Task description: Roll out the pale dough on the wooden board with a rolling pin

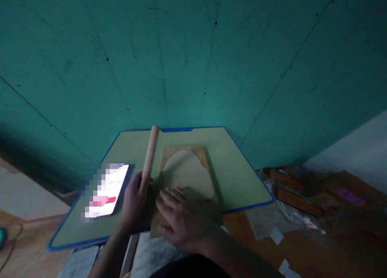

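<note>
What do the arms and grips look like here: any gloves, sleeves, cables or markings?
The left grip and right grip are a person's bare hands, without gloves. Both forearms look bare where they show, with no sleeve, watch, cable or marking that I can make out. The picture is too dim to rule out small details such as a thin ring.

Reaches forward with bare forearms, not touching each other. Slants the left forearm [116, 235] up and rightward from the lower edge, with the left hand [134, 195] curled into a closed grip. Angles the right forearm [231, 245] up and leftward, with the right hand [184, 221] palm down, fingers [167, 200] slightly apart, pointing toward the upper left, and thumb [165, 231] set apart.
</note>
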`<state>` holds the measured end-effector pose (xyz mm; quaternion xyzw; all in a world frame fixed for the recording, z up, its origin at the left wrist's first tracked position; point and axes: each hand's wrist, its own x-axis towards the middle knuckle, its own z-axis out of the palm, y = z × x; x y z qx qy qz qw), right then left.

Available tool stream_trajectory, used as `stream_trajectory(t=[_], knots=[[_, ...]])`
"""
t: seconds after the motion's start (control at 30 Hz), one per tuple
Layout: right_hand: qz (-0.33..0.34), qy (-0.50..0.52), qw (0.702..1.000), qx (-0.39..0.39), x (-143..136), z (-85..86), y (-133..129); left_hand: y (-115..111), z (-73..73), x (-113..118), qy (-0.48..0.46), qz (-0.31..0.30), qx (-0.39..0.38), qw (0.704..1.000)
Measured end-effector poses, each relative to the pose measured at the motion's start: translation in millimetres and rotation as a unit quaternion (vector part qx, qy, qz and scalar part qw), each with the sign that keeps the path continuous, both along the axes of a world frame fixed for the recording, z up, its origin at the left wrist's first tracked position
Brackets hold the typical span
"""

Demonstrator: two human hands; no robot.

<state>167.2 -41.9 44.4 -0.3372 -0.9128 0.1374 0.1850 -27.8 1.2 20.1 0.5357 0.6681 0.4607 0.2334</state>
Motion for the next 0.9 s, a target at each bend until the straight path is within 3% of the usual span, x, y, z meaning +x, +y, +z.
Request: stream_trajectory(t=[0.23, 0.73, 0.9], knots=[[0.016, -0.031, 0.998, 0.048, -26, -2.3, 18, 0, -1.0, 0, -0.007, 0.005, 0.017, 1.0], [0.028, -0.023, 0.998, 0.055, -18, -9.5, 11, 0, -5.4, -2, 0.008, -0.014, -0.003, 1.0], [0.015, 0.011, 0.998, 0.062, -3, -9.1, 12, 2, -8.9, -4, 0.021, -0.02, 0.002, 1.0]])
